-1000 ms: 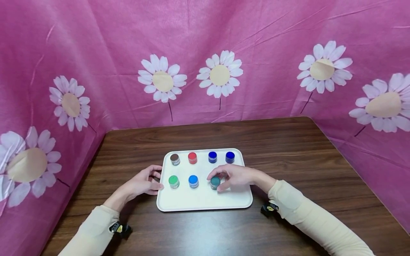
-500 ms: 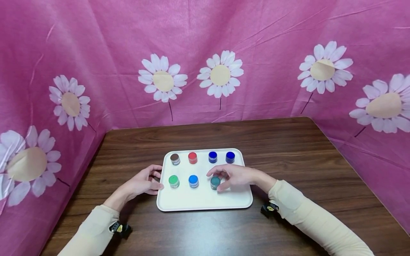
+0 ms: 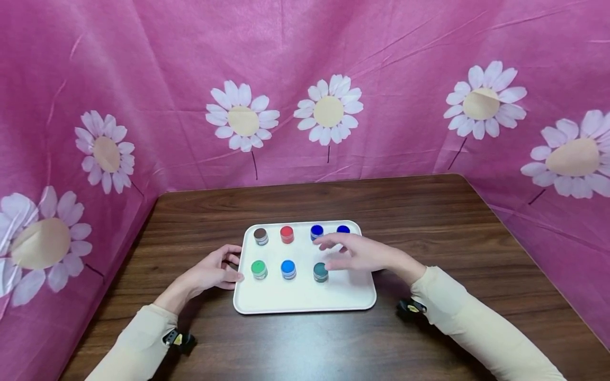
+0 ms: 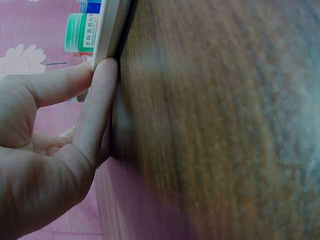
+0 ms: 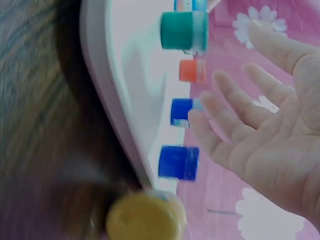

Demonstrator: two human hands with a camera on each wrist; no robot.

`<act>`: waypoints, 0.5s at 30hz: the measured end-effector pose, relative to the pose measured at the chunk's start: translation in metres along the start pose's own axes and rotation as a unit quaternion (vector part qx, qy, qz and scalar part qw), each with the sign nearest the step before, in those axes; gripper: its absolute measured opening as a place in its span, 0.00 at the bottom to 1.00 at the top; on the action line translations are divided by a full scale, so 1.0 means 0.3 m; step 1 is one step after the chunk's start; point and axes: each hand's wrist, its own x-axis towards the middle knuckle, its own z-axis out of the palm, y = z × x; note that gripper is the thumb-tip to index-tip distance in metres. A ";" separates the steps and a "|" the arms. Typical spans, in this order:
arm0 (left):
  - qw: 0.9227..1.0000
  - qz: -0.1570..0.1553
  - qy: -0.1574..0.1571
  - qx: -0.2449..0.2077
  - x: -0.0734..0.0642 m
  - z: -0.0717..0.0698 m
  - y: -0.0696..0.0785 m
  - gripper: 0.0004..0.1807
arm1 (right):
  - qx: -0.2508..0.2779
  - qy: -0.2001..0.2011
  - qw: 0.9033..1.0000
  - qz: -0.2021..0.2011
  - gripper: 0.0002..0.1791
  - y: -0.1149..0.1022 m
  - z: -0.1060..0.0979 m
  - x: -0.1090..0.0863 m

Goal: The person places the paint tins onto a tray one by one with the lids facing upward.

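My left hand [image 3: 213,270] pinches the left edge of a white tray [image 3: 305,302] with thumb and fingers, which the left wrist view shows close up. Over the tray's right side hovers my right hand [image 3: 359,251], fingers spread and holding nothing. Closest to its thumb in the head view stands a dark green paint jar [image 3: 321,272]; the right wrist view shows a gap between jar and hand. A dark blue jar [image 3: 343,229] and another blue jar [image 3: 316,232] are partly covered by this hand. A yellow jar [image 5: 145,217] appears only in the right wrist view.
Also on the tray are a brown jar [image 3: 260,236], a red jar [image 3: 287,234], a bright green jar [image 3: 259,270] and a light blue jar [image 3: 288,269]. The tray lies on a wooden table [image 3: 410,211]. A pink flowered cloth [image 3: 286,58] surrounds the table's back and sides.
My right hand has come off the dark green jar, rising and shifting right and farther away from me. The jar stays in place. My left hand has kept still on the tray.
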 end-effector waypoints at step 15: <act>1.000 0.001 -0.003 0.002 0.004 -0.004 -0.003 0.40 | 0.060 0.077 0.994 0.058 0.36 0.166 -0.140 -0.203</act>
